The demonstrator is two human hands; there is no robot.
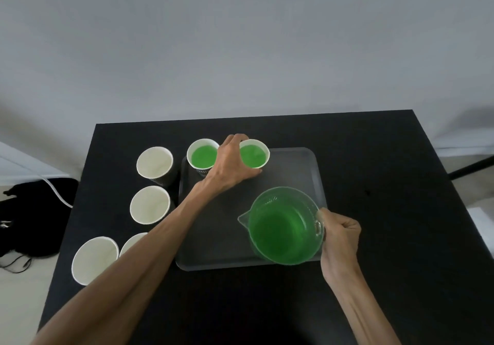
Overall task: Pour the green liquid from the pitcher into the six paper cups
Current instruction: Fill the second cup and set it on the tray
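Observation:
A clear pitcher (284,227) of green liquid stands upright over the front right of a grey tray (296,173); my right hand (339,235) grips its handle. Two paper cups filled with green liquid stand at the tray's far edge, one at the left (203,155) and one at the right (254,155). My left hand (231,165) is wrapped around the left side of the right filled cup. Several empty paper cups stand on the black table to the tray's left: (154,162), (149,204), (94,259), and one (132,243) partly hidden by my left forearm.
The black table (374,157) ends close behind the tray and drops off at left and right. A black bag with cables (32,211) lies on the floor to the left. A pale wall stands behind the table.

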